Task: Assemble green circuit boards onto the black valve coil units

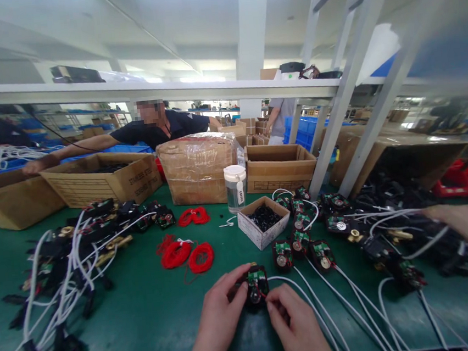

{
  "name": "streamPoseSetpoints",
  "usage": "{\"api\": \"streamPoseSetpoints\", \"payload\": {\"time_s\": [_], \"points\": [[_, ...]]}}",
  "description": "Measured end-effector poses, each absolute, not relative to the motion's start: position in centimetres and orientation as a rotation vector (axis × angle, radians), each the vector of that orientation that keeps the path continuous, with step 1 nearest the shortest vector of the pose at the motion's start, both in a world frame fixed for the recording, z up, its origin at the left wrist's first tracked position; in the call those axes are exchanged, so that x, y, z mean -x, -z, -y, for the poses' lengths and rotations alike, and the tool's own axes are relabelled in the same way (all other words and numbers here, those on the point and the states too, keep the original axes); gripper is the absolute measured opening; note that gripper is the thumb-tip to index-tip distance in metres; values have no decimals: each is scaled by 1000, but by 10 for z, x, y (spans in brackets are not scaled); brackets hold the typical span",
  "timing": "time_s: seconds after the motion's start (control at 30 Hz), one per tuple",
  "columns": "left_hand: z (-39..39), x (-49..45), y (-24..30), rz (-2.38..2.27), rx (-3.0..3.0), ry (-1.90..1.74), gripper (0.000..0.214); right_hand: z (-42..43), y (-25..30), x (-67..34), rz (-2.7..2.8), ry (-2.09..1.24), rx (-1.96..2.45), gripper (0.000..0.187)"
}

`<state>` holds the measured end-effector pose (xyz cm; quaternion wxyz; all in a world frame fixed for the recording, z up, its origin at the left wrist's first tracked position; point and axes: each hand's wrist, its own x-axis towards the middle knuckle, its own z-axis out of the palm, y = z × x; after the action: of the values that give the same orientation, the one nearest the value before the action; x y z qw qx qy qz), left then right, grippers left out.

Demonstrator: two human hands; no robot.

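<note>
My left hand (224, 309) grips the left side of a small black housing (256, 289) with a green circuit board in its open face. Its thumb and fingers are closed on the housing edge. At the right edge of the same housing, my right hand (293, 321) is in a pinch beside a short red wire; what the fingertips hold is too small to make out. A white cable (288, 280) runs off to the right from the housing. Similar housings with boards (282, 255) lie just beyond, close to a small carton of black parts (264, 222).
Red wire coils (200, 257) lie behind my left hand. A heap of black units with white cables (77, 262) covers the left side. A lidded clear cup (236, 189) stands before a taped box (198, 168). Another person's hand (466, 225) reaches in at right; a co-worker (162, 121) sits opposite.
</note>
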<state>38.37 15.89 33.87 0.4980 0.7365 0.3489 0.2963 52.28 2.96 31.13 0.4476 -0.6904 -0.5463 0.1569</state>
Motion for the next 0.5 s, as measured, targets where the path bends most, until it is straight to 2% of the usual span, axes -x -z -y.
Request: {"api": "streamPoseSetpoints", "payload": {"time_s": [0.5], "points": [[-159,-377,-340,-716,-1676,-595,61,-29,-308,-516,1315,-381,1743,19]]}}
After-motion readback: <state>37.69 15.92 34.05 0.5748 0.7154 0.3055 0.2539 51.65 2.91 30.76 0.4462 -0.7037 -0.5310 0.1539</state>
